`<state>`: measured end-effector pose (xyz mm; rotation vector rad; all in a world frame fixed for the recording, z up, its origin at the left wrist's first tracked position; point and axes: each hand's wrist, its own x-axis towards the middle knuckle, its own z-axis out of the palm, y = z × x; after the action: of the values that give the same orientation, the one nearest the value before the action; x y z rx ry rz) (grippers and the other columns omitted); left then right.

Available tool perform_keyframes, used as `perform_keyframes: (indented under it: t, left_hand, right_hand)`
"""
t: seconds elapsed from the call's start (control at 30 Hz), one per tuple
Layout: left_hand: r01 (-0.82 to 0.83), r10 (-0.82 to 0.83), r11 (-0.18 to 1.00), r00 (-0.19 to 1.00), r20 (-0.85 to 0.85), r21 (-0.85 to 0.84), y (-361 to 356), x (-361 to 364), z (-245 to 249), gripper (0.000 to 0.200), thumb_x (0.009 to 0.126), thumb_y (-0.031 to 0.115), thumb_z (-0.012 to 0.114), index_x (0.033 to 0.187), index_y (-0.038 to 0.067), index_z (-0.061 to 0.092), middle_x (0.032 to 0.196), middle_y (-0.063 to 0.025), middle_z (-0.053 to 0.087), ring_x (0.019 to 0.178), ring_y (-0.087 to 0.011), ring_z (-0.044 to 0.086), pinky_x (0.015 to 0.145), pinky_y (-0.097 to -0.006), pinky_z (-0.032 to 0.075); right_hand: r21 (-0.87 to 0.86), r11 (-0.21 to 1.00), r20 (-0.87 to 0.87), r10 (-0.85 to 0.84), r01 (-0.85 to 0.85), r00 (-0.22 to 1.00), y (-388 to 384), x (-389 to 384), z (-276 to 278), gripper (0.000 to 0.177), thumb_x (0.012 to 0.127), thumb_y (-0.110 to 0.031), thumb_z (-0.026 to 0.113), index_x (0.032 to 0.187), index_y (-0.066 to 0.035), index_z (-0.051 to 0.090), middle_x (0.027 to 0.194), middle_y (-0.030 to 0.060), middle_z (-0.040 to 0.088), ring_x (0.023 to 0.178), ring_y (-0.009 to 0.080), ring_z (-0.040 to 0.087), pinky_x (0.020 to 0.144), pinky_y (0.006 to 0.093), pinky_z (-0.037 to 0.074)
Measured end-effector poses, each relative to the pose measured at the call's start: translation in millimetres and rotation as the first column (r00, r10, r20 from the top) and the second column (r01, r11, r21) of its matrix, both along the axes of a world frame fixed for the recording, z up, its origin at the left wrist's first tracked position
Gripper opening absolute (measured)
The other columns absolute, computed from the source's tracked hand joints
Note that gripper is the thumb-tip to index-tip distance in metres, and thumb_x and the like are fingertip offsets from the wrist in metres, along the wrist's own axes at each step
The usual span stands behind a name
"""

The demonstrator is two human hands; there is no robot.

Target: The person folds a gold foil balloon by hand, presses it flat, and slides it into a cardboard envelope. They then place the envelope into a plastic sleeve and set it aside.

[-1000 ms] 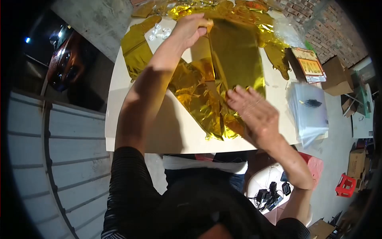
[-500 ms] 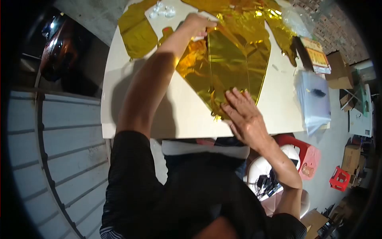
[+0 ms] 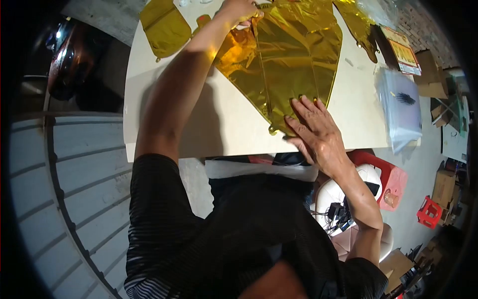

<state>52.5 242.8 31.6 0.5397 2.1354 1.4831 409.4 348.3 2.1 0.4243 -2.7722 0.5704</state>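
Note:
A large gold foil balloon [image 3: 289,65] lies flat and uninflated on the pale table, its narrow end toward me. My left hand [image 3: 239,12] reaches to its far left part, fingers closed on the foil edge. Something white shows under those fingers. My right hand [image 3: 318,132] lies with fingers spread on the narrow near end, pressing on the foil. A small tab [image 3: 272,129] sticks out beside that end. Left of my forearm lies another flat gold foil piece [image 3: 164,30]. A further gold foil piece [image 3: 356,27] lies at the far right.
Clear plastic sleeves [image 3: 398,107] lie on the table's right side, behind them a box with an orange and white label [image 3: 401,50]. A white padded stool [image 3: 328,199] with black cables and a red plastic stool [image 3: 429,212] stand below the table to the right.
The view has shifted, so the tabletop sits higher in it. The balloon's left part looks flatter and more spread out. My right hand stays on its near end, fingers a little straighter.

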Motion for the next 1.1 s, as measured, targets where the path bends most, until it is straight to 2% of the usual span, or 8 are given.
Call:
perform_keyframes:
  t: [0.07, 0.1, 0.13, 0.4, 0.67, 0.83, 1.0, 1.1]
  left_hand:
    - [0.041, -0.04, 0.999, 0.998, -0.046, 0.022, -1.9, -2.8, -4.7, 0.022, 0.09, 0.002, 0.072, 0.111, 0.007, 0.072, 0.079, -0.0033, 0.063, 0.051, -0.0169, 0.052, 0.043, -0.032, 0.04]
    - [-0.04, 0.009, 0.986, 0.982, -0.188, -0.162, 3.8, -34.8, -30.0, 0.039, 0.077, 0.028, 0.091, 0.098, 0.001, 0.072, 0.083, -0.0081, 0.071, 0.064, -0.016, 0.067, 0.06, -0.0291, 0.058]
    - [-0.076, 0.05, 0.99, 0.977, -0.205, -0.119, 3.9, -29.2, -27.4, 0.028, 0.083, 0.023, 0.088, 0.093, 0.002, 0.072, 0.071, 0.0006, 0.062, 0.058, -0.0057, 0.056, 0.049, -0.02, 0.048]
    - [-0.11, 0.061, 0.976, 0.967, -0.248, -0.19, -1.1, -36.5, -25.6, 0.032, 0.084, 0.008, 0.081, 0.111, -0.002, 0.07, 0.084, -0.0044, 0.072, 0.064, -0.0092, 0.062, 0.055, -0.0251, 0.05]
    - [-0.151, 0.039, 0.946, 0.932, -0.361, -0.286, -11.6, -36.0, -28.8, 0.036, 0.081, 0.018, 0.083, 0.112, 0.003, 0.073, 0.092, -0.0034, 0.074, 0.07, -0.0112, 0.066, 0.061, -0.0265, 0.054]
    - [-0.233, 0.01, 0.901, 0.855, -0.519, -0.367, -10.9, -32.8, -31.0, 0.036, 0.079, 0.02, 0.084, 0.111, 0.007, 0.076, 0.103, -0.007, 0.078, 0.083, -0.0171, 0.073, 0.076, -0.0319, 0.058]
    - [-0.222, -0.016, 0.897, 0.848, -0.529, -0.383, -14.2, -25.1, -28.3, 0.036, 0.081, 0.022, 0.083, 0.113, 0.009, 0.076, 0.11, -0.0091, 0.077, 0.101, -0.025, 0.073, 0.088, -0.0375, 0.056]
    - [-0.384, -0.041, 0.869, 0.573, -0.819, -0.312, -11.7, -6.0, -26.1, 0.029, 0.087, 0.02, 0.074, 0.114, 0.009, 0.071, 0.104, -0.0116, 0.074, 0.104, -0.0334, 0.069, 0.088, -0.0459, 0.054]
  right_hand:
    - [-0.001, 1.0, 0.047, 0.006, -0.006, 0.999, -0.1, 1.4, 5.3, 0.054, 0.084, -0.035, 0.078, 0.128, -0.004, 0.069, 0.147, 0.0212, 0.056, 0.141, 0.0414, 0.048, 0.119, 0.0557, 0.035]
    - [0.01, 1.0, 0.045, 0.014, -0.014, 0.999, 1.5, 2.3, 1.6, 0.064, 0.083, -0.046, 0.075, 0.13, -0.003, 0.067, 0.148, 0.0219, 0.054, 0.142, 0.0417, 0.047, 0.119, 0.0562, 0.034]
    - [0.012, 1.0, 0.047, 0.014, -0.015, 0.999, 2.0, 2.7, 0.4, 0.065, 0.084, -0.049, 0.074, 0.13, -0.004, 0.067, 0.149, 0.0215, 0.053, 0.143, 0.0415, 0.046, 0.12, 0.0564, 0.033]
    - [0.021, 0.999, 0.059, 0.025, -0.027, 0.998, 4.2, 3.2, -2.0, 0.066, 0.084, -0.052, 0.072, 0.129, -0.004, 0.068, 0.151, 0.0208, 0.051, 0.144, 0.0413, 0.043, 0.121, 0.0565, 0.031]
    - [0.014, 0.999, 0.066, 0.032, -0.033, 0.997, 4.2, 3.1, -2.6, 0.066, 0.084, -0.052, 0.073, 0.129, -0.004, 0.068, 0.152, 0.0207, 0.051, 0.145, 0.0409, 0.042, 0.121, 0.0565, 0.03]
    - [0.007, 1.0, 0.061, 0.028, -0.029, 0.998, 4.5, 3.5, -2.3, 0.066, 0.084, -0.052, 0.073, 0.129, -0.004, 0.069, 0.151, 0.0204, 0.052, 0.145, 0.0406, 0.043, 0.121, 0.0563, 0.03]
    - [0.001, 1.0, 0.042, 0.026, -0.026, 0.999, 3.5, 3.5, -2.8, 0.066, 0.085, -0.053, 0.072, 0.129, -0.004, 0.069, 0.151, 0.0194, 0.053, 0.145, 0.039, 0.044, 0.121, 0.0557, 0.031]
    - [-0.002, 1.0, 0.032, 0.019, -0.019, 0.999, 3.9, 3.9, -2.6, 0.065, 0.085, -0.052, 0.072, 0.128, -0.004, 0.069, 0.151, 0.0188, 0.052, 0.144, 0.0384, 0.045, 0.121, 0.0554, 0.032]
